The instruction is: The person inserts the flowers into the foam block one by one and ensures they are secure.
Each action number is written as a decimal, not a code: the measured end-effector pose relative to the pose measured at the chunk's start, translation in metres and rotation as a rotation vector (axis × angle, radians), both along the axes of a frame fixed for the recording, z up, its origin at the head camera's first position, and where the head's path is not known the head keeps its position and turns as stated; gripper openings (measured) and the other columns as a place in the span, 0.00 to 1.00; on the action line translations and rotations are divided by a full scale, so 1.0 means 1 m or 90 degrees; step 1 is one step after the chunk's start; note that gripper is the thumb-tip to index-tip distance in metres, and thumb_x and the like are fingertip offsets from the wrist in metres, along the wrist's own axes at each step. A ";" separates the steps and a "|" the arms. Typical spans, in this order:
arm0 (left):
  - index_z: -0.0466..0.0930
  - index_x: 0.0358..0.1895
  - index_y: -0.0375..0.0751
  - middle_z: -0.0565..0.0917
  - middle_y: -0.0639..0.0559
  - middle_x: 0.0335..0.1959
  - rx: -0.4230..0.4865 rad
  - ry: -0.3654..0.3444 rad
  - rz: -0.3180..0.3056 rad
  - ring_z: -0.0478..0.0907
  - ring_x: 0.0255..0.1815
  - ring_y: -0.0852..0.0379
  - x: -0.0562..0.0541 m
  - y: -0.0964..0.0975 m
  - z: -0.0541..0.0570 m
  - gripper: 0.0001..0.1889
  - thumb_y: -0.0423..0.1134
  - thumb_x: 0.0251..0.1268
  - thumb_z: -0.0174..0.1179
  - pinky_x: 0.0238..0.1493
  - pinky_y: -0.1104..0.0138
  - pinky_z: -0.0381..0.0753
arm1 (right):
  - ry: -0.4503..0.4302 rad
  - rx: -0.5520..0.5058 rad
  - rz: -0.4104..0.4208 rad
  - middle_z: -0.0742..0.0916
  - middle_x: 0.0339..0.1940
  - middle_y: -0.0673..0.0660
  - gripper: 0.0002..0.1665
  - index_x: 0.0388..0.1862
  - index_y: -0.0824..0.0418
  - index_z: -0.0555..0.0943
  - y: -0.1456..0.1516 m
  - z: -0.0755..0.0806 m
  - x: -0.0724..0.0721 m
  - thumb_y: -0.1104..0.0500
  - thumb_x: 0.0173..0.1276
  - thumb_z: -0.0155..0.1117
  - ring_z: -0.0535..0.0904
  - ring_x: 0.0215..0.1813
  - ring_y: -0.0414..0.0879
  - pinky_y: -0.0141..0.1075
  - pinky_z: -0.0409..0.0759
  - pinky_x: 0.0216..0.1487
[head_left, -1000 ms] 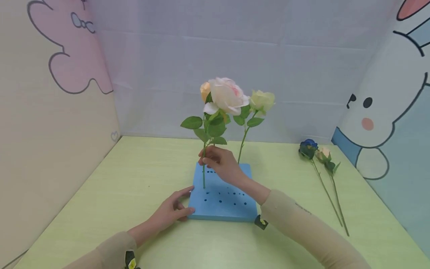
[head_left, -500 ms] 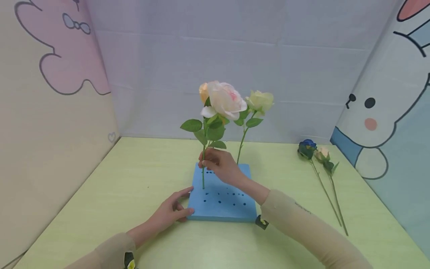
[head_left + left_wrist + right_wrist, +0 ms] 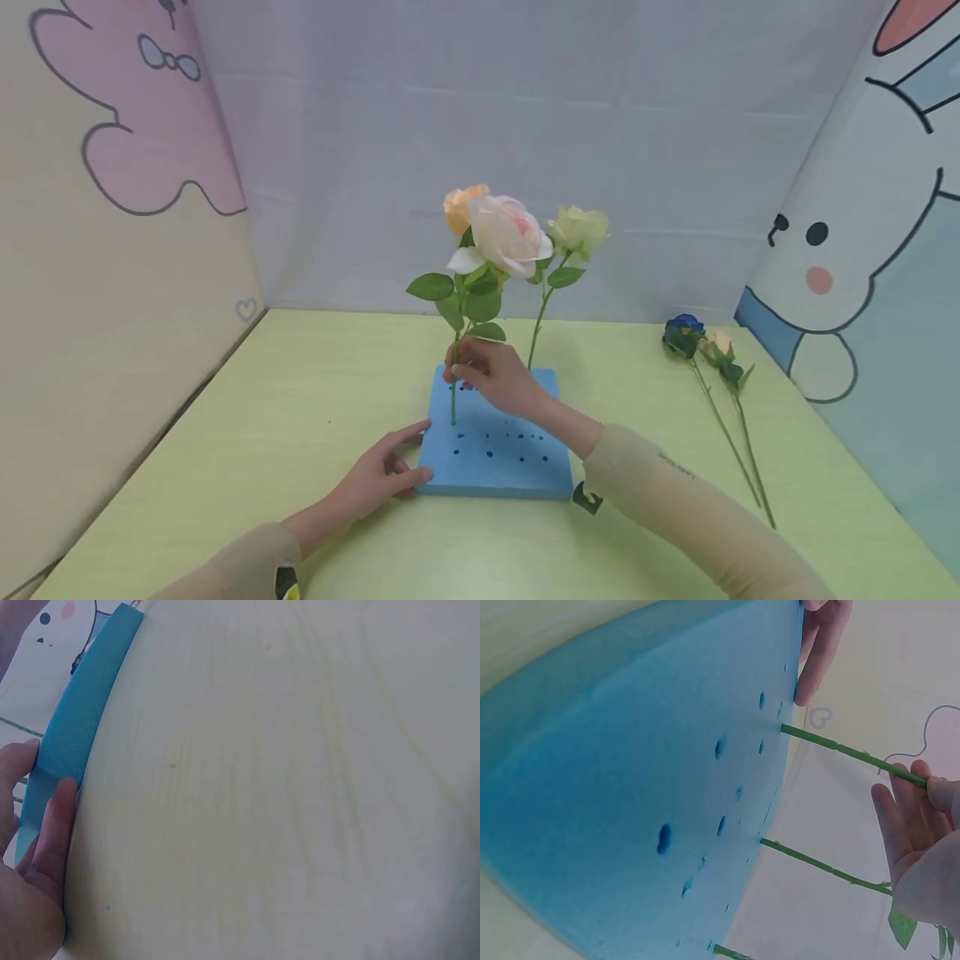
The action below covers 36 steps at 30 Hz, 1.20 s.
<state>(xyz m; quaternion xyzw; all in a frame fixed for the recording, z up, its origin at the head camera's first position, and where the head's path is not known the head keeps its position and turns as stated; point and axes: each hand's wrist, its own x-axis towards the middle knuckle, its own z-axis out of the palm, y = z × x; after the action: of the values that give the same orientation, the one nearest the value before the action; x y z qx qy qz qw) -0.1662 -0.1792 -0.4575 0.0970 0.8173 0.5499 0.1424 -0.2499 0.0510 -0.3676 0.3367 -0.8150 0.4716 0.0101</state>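
Observation:
My right hand (image 3: pixel 495 375) pinches the green stem (image 3: pixel 847 752) of a large pale pink rose (image 3: pixel 510 237) between thumb and fingers. The stem's lower end stands in the top of a blue foam board (image 3: pixel 510 475) dotted with small holes. Partly hidden behind that bloom is an orange rose (image 3: pixel 459 210). A pale yellow-green rose (image 3: pixel 579 232) stands upright at the board's back right. My left hand (image 3: pixel 378 471) rests against the board's left side, thumb and forefinger spread and touching the edge. In the left wrist view, its fingers (image 3: pixel 56 832) lie along the blue side.
On the right of the pale yellow table (image 3: pixel 300 367) lie two loose flowers, a dark blue rose (image 3: pixel 682 333) and a peach rose (image 3: pixel 720 346), stems toward the near side. A white cloth (image 3: pixel 360 183) hangs behind, with cartoon-printed panels at both sides.
The pink rose has sunk a little lower with my right hand, showing more of the orange rose behind. My left hand has stayed at the board's edge.

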 end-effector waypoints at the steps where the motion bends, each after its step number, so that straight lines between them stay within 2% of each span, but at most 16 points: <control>1: 0.61 0.76 0.55 0.66 0.39 0.72 0.001 -0.001 0.000 0.81 0.33 0.55 0.000 0.000 0.000 0.39 0.46 0.63 0.67 0.36 0.68 0.83 | -0.002 0.002 0.000 0.90 0.39 0.57 0.04 0.43 0.58 0.80 0.000 0.000 0.000 0.62 0.74 0.59 0.88 0.41 0.46 0.36 0.86 0.40; 8: 0.61 0.76 0.56 0.67 0.40 0.72 0.001 0.000 0.004 0.81 0.32 0.54 0.001 0.001 0.001 0.39 0.46 0.63 0.68 0.36 0.68 0.83 | -0.040 -0.005 -0.005 0.91 0.41 0.57 0.07 0.47 0.59 0.81 0.000 0.002 0.001 0.59 0.74 0.59 0.88 0.44 0.47 0.36 0.86 0.42; 12: 0.61 0.76 0.56 0.68 0.40 0.71 -0.008 -0.002 0.012 0.81 0.31 0.55 0.002 0.002 0.000 0.39 0.46 0.62 0.68 0.35 0.68 0.83 | -0.067 -0.030 -0.005 0.91 0.44 0.60 0.11 0.51 0.62 0.81 0.001 0.003 0.002 0.60 0.73 0.60 0.88 0.47 0.51 0.43 0.86 0.46; 16: 0.61 0.76 0.56 0.68 0.40 0.71 -0.012 -0.004 0.015 0.80 0.32 0.55 0.002 0.003 0.001 0.39 0.46 0.62 0.68 0.35 0.69 0.83 | -0.071 -0.053 -0.004 0.90 0.46 0.61 0.13 0.52 0.63 0.81 0.004 0.000 0.002 0.59 0.73 0.60 0.88 0.48 0.54 0.50 0.86 0.47; 19: 0.61 0.76 0.56 0.68 0.40 0.71 -0.012 -0.006 0.015 0.80 0.32 0.55 0.003 0.003 0.002 0.39 0.47 0.62 0.68 0.35 0.69 0.83 | -0.065 -0.040 -0.012 0.90 0.48 0.59 0.14 0.53 0.62 0.81 0.006 -0.001 0.002 0.57 0.73 0.61 0.88 0.47 0.53 0.49 0.86 0.46; 22: 0.61 0.76 0.56 0.68 0.40 0.71 -0.010 -0.010 0.016 0.80 0.33 0.55 0.003 0.004 0.002 0.39 0.47 0.62 0.68 0.35 0.69 0.83 | -0.063 -0.031 -0.011 0.89 0.50 0.60 0.14 0.53 0.63 0.81 0.009 -0.003 0.002 0.58 0.73 0.60 0.87 0.49 0.54 0.44 0.86 0.45; 25: 0.61 0.75 0.56 0.67 0.40 0.71 -0.005 -0.013 0.017 0.80 0.33 0.55 0.003 0.004 0.002 0.39 0.46 0.61 0.69 0.35 0.68 0.83 | -0.059 -0.017 -0.021 0.89 0.51 0.60 0.14 0.55 0.61 0.80 0.014 -0.004 0.003 0.58 0.73 0.60 0.87 0.52 0.52 0.35 0.85 0.46; 27: 0.62 0.75 0.56 0.67 0.40 0.72 -0.003 -0.016 0.020 0.80 0.33 0.55 0.003 0.003 0.002 0.39 0.46 0.61 0.69 0.35 0.68 0.83 | -0.052 -0.001 -0.033 0.89 0.51 0.58 0.15 0.56 0.59 0.80 0.018 -0.004 0.004 0.58 0.73 0.60 0.86 0.54 0.51 0.33 0.85 0.48; 33: 0.63 0.75 0.59 0.68 0.43 0.72 -0.012 -0.016 0.031 0.80 0.32 0.56 0.001 0.003 0.000 0.39 0.48 0.59 0.70 0.35 0.68 0.83 | -0.056 0.023 -0.056 0.88 0.54 0.57 0.18 0.59 0.59 0.79 0.034 -0.001 0.009 0.58 0.73 0.61 0.85 0.56 0.51 0.40 0.84 0.55; 36: 0.63 0.74 0.60 0.68 0.44 0.72 -0.015 -0.016 0.034 0.80 0.32 0.55 0.001 0.003 -0.001 0.40 0.48 0.58 0.70 0.35 0.68 0.83 | -0.057 0.025 -0.070 0.87 0.55 0.57 0.18 0.59 0.60 0.78 0.045 -0.002 0.011 0.58 0.73 0.61 0.85 0.57 0.51 0.40 0.84 0.56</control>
<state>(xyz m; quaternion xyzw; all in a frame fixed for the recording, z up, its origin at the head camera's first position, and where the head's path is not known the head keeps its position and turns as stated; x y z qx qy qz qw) -0.1649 -0.1760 -0.4580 0.0662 0.8241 0.5450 0.1391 -0.2394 0.0961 -0.3691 0.2698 -0.8408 0.4692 -0.0072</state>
